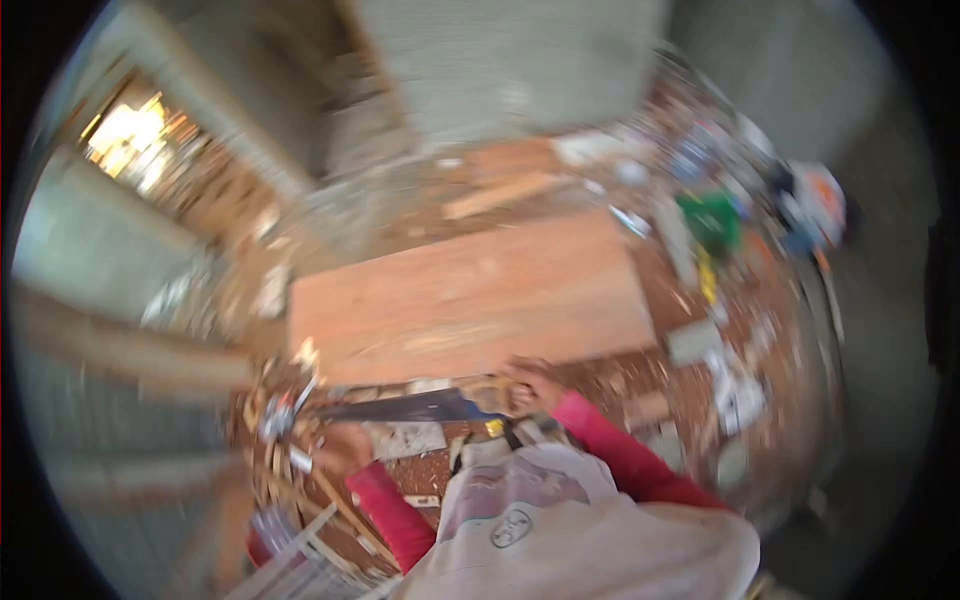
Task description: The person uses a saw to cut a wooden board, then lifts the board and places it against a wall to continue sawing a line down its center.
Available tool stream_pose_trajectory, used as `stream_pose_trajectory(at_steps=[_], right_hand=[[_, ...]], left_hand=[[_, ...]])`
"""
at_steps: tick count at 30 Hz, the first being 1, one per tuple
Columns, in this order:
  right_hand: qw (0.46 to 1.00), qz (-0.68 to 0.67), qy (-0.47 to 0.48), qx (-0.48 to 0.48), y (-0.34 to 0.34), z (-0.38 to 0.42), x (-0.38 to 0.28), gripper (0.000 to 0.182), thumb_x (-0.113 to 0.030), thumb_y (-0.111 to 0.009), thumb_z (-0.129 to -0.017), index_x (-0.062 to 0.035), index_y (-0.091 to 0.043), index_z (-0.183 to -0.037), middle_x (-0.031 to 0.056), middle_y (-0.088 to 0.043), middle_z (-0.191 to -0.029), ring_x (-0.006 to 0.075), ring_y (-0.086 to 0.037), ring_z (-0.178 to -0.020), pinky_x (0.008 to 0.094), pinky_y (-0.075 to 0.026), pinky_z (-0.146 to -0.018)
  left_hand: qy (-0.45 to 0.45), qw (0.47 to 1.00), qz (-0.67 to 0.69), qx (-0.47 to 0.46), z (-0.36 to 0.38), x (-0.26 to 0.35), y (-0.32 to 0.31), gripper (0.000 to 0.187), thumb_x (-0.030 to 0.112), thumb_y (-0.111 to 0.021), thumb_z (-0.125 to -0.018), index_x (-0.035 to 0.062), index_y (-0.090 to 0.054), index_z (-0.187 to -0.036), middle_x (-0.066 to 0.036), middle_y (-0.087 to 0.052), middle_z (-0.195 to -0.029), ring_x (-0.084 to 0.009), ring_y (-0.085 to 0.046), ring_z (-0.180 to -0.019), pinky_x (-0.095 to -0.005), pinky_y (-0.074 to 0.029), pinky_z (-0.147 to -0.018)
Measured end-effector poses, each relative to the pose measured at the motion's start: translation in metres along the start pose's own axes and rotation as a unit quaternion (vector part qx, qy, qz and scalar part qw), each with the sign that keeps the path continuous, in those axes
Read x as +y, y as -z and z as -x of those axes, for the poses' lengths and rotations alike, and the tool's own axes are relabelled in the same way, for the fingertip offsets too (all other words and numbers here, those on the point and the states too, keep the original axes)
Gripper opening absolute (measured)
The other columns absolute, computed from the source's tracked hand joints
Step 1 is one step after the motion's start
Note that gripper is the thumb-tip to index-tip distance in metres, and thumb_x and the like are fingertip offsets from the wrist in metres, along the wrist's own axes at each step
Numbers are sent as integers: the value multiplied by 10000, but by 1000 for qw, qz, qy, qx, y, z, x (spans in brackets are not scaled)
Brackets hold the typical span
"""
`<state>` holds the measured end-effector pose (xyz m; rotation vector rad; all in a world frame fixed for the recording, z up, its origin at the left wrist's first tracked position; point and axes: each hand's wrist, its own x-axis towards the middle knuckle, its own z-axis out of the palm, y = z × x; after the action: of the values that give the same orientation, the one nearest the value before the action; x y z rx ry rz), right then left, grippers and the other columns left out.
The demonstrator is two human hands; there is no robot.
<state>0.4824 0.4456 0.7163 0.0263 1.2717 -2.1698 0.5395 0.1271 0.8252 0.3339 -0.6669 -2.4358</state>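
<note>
A large wooden board [470,300] lies flat on the littered ground in front of me. Between its near edge and my body is a handsaw [405,408], its dark blade pointing left and its blue and yellow handle at the right end. My right hand [530,388], in a red sleeve, is at that handle with its fingers curled, beside the board's near edge. My left hand [343,447] is low on the left, below the blade's far end. Motion blur smears its fingers, and nothing held in it can be made out.
Wood scraps and shavings litter the ground. Beyond the board lies a narrow plank [505,195]. To the right are a green object [712,222], a yellow item [707,280] and crumpled white material [738,395]. A grey wall [515,65] stands ahead; timber strips [320,490] lie lower left.
</note>
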Motion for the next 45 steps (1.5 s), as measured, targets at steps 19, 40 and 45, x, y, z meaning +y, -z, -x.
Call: stream_pose_trajectory(at_steps=[19, 40, 45], right_hand=[[968, 206, 105, 98, 71, 104, -43, 343, -380, -656, -942, -39, -691, -924, -3, -630, -685, 96, -575, -646, 284, -455, -625], [947, 305, -34, 96, 57, 125, -65, 494, -454, -728, -845, -48, -676, -1121, 88, -697, -755, 161, -641, -587, 320, -497, -548], [945, 296, -35, 132, 55, 128, -75, 422, -448, -718, -846, -68, -726, -1030, 66, -699, -739, 163, -642, -604, 312, -507, -570]], left_hand=[[292, 945, 35, -142, -72, -122, -25, 496, 276, -413, -1007, 187, -306, -531, 44, -265, -468, -95, -234, -403, -250, -285, -430], [303, 925, 17, -230, -42, -163, -88, 488, 325, -462, -1030, 164, -394, -575, 35, -364, -488, -93, -354, -422, -249, -398, -458], [270, 952, -54, -137, -34, -167, -90, 260, 315, -556, -998, 139, -535, -808, 30, -578, -742, -133, -567, -704, -310, -502, -686]])
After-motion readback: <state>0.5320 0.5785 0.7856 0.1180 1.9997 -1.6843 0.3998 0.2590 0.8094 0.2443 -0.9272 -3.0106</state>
